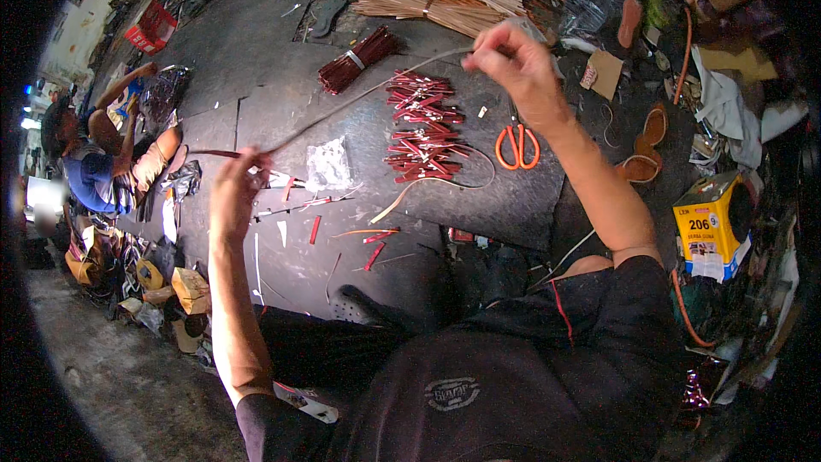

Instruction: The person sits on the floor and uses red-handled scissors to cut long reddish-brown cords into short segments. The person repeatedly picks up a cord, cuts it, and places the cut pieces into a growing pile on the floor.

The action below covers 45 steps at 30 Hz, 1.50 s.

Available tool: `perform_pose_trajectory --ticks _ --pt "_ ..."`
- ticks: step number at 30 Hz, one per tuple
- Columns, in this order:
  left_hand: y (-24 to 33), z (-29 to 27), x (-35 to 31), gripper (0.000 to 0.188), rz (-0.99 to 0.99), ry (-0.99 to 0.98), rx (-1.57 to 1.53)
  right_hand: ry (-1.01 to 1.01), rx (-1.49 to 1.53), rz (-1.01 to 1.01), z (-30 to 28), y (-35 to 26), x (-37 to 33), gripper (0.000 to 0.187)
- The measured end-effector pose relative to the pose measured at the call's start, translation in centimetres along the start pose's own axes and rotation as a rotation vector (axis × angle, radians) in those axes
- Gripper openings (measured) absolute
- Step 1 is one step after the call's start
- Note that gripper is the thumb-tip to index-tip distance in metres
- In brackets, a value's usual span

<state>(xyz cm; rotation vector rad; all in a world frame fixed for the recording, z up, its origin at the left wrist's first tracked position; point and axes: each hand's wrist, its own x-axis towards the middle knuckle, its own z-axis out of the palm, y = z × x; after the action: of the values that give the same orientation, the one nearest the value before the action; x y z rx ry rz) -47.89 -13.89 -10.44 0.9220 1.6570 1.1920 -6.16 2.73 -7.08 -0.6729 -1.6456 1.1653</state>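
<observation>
A long thin dark strip (359,96) stretches between my two raised hands in a shallow curve. My left hand (237,180) pinches it near one end, where a dark red tip sticks out to the left. At the upper right, my right hand (513,53) closes its fingers on the other end. Beneath the strip lies a pile of short dark red straps (425,124) with small shiny parts. Beyond it sits a tied bundle of longer dark red strips (359,60). Orange-handled scissors (517,145) rest to the right of the pile, below my right forearm.
Tan strip bundles (440,2) lie at the far side. A clear plastic bag (328,162) and scraps (315,229) are near my left hand. On the right are a brown sandal (646,154) and a yellow can (710,224). Another person (103,154) sits at the left.
</observation>
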Motion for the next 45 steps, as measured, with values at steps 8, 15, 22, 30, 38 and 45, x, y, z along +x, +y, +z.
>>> perform_pose_trajectory --ticks 8,15,22,30,38,45 --pt "-12.3 13.8 2.1 0.044 0.302 -0.685 1.069 -0.280 0.351 -0.125 -3.4 -9.0 0.0 0.007" --pt "-21.0 24.1 4.2 0.041 0.076 -0.208 0.954 -0.178 0.144 0.315 -3.1 -6.5 -2.8 0.017" --pt "-8.2 21.5 4.9 0.029 0.274 -0.206 0.643 -0.149 -0.025 0.538 -1.4 1.8 -4.1 0.034" --pt "10.3 14.1 0.5 0.025 0.306 -0.329 0.150 -0.491 -0.030 0.346 4.0 -0.9 1.0 0.031" --pt "8.8 11.5 -3.5 0.022 0.219 -0.071 -0.406 -0.419 -0.140 0.117 10.2 -6.6 1.8 0.026" --pt "9.6 8.0 -5.6 0.026 0.400 0.100 0.021 -0.541 0.013 0.342 11.4 -8.0 3.7 0.025"
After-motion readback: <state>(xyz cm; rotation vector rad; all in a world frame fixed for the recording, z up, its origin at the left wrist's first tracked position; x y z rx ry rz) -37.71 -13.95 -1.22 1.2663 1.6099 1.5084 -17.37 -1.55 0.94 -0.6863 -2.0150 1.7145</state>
